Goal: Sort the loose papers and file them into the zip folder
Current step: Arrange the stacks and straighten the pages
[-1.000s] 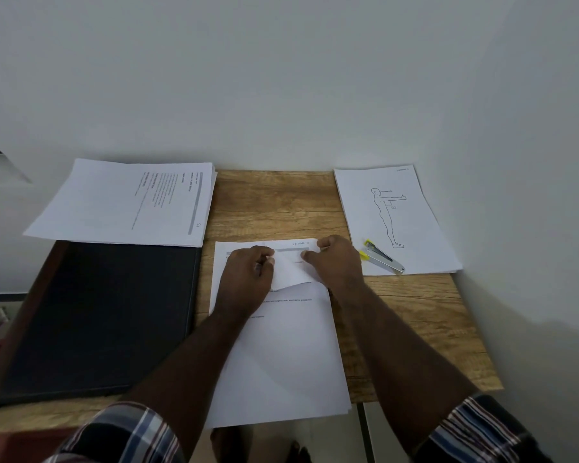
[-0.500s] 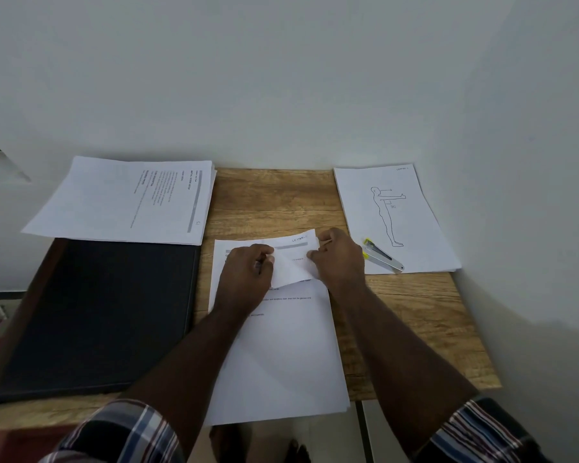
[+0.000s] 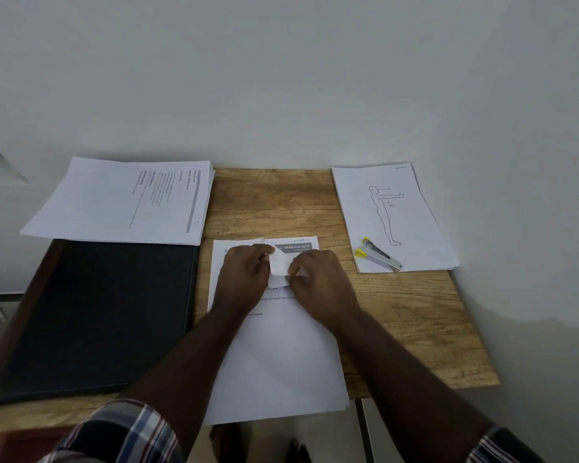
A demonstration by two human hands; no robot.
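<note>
Peeling back the top corner of the middle stack of papers (image 3: 274, 355), at the near centre of the wooden table (image 3: 274, 202) and overhanging its near edge: left hand (image 3: 244, 279) resting on the upper sheet with fingers curled and pinching the folded-over flap (image 3: 279, 265), right hand (image 3: 318, 282) pinching the same flap from the other side, fingertips nearly meeting. Uncovered beneath, a grey header bar reading "Dexterous Hand". Sorted so far, by the look of it, into three piles: this one, a text stack (image 3: 124, 202) at the far left, turned sideways and overlapping the far edge of the zip folder (image 3: 94, 315), and a stack topped by a figure drawing (image 3: 391, 215) at the far right, weighted by a yellow-tipped stapler (image 3: 378, 253). Nothing filed yet, seemingly (folder lying flat, dark and closed, no paper visibly inside, zip not discernible). Left to do, probably: finishing the sort, perhaps stapling, opening the folder, sliding all three piles in, zipping shut.
</note>
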